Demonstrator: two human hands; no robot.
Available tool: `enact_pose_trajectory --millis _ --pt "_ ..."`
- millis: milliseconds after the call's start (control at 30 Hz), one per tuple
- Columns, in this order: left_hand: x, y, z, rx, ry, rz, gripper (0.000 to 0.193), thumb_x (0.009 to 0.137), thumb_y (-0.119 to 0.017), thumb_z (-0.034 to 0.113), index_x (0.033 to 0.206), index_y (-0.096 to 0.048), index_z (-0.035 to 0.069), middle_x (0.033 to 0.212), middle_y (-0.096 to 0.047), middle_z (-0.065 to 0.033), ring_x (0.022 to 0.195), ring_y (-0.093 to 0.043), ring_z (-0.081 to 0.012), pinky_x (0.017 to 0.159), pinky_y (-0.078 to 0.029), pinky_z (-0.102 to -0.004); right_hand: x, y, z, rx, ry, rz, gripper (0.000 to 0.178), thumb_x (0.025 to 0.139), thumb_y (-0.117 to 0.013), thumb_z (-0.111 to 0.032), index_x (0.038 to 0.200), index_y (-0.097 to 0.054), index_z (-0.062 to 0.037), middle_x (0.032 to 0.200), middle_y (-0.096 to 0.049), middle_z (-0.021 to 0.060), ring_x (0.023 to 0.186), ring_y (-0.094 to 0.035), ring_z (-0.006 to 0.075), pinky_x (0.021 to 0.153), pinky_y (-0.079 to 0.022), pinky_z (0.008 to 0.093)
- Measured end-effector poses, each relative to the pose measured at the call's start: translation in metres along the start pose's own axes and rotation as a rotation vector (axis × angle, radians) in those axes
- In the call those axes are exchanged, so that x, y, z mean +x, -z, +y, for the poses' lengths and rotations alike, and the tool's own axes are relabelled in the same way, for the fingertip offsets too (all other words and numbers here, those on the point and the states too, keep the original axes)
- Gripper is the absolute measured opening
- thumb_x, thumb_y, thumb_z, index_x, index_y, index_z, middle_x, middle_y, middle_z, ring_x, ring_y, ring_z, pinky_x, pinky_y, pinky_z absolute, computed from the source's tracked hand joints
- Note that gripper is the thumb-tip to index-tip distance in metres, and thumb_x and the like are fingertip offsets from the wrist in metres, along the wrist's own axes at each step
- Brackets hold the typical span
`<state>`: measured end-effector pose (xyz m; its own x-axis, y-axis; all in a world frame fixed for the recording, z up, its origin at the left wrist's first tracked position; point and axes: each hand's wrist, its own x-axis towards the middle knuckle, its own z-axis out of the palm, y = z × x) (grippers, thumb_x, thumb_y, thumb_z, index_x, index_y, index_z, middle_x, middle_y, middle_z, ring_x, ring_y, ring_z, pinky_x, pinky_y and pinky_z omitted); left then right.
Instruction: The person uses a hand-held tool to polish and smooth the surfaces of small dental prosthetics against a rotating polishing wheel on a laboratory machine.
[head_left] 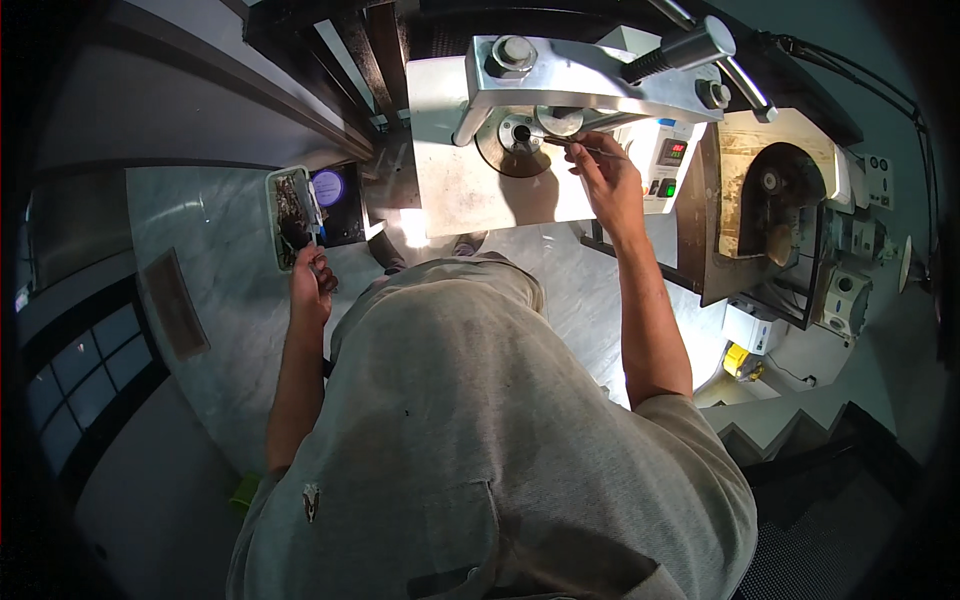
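My right hand (612, 182) pinches a thin metal tool (557, 140), whose tip reaches the round metal fitting (521, 134) with a dark hole on the white machine top (445, 190). Just beside it stands a round metal piece (560, 121) beneath the thick silver crossbar (580, 80). At the lower left, my left hand (314, 281) has its fingers curled at the near end of a pale green tray (272, 225) of dark material (290, 215). What that hand grips is too small to make out.
A screw clamp with a T-handle (690, 50) rises over the machine. Right of it sits a control box (672, 160) with a lit display, then a stained chamber (735, 180). A purple round lid (327, 187) lies beside the tray. A black-framed window (80, 370) is at left.
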<state>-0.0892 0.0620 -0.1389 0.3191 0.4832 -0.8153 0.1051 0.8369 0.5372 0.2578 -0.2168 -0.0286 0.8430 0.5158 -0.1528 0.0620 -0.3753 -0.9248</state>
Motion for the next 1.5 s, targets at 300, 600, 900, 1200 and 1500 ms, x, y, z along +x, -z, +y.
enact_pose_trajectory --millis 300,600,900,1200,1500 --pt "-0.006 -0.001 0.005 0.017 -0.015 0.029 0.019 0.086 -0.061 0.021 0.099 -0.049 0.015 0.063 -0.039 0.0066 0.049 -0.033 -0.0064 0.046 -0.026 -0.0241 0.041 -0.014 -0.009 -0.634 0.278 -0.248 0.028 0.09 -0.067 -0.022 0.112 -0.065 -0.0053 0.105 -0.068 0.0175 0.089 -0.068 0.0294 0.076 -0.053 0.0362" --pt "-0.018 0.004 0.006 0.055 -0.048 0.058 0.018 0.086 -0.062 0.021 0.097 -0.053 0.011 0.062 -0.036 0.0062 0.047 -0.03 -0.0059 0.044 -0.022 -0.0247 0.06 -0.028 0.045 -0.769 0.631 -0.096 0.019 0.089 -0.063 -0.021 0.094 -0.064 -0.002 0.082 -0.066 0.0147 0.074 -0.066 0.0322 0.066 -0.051 0.0407" --pt "-0.01 0.037 -0.004 -0.032 -0.018 0.113 0.012 0.088 -0.061 0.021 0.084 -0.054 0.012 0.057 -0.032 0.0068 0.044 -0.026 -0.0064 0.042 -0.02 -0.0259 -0.036 -0.009 0.0 0.711 -0.158 0.184 0.031 0.098 -0.057 -0.028 0.094 -0.06 0.0023 0.071 -0.056 0.0044 0.062 -0.051 0.0111 0.056 -0.04 0.0231" --pt "-0.005 0.009 0.021 0.016 -0.073 0.019 0.021 0.085 -0.061 0.017 0.103 -0.051 0.01 0.061 -0.034 0.0059 0.048 -0.031 -0.0053 0.043 -0.022 -0.024 -0.01 -0.02 0.012 0.292 0.035 0.198 0.016 0.094 -0.063 -0.014 0.101 -0.06 0.0007 0.078 -0.061 0.0049 0.072 -0.058 0.0114 0.063 -0.049 0.0247" --pt "-0.018 0.015 0.018 0.022 -0.056 0.07 0.017 0.086 -0.061 0.015 0.1 -0.052 0.011 0.061 -0.035 0.0061 0.047 -0.029 -0.0058 0.044 -0.021 -0.0245 0.04 -0.038 0.038 -0.466 0.228 0.035 0.024 0.099 -0.048 -0.017 0.107 -0.064 -0.0013 0.089 -0.071 0.0156 0.079 -0.069 0.0269 0.07 -0.053 0.038"
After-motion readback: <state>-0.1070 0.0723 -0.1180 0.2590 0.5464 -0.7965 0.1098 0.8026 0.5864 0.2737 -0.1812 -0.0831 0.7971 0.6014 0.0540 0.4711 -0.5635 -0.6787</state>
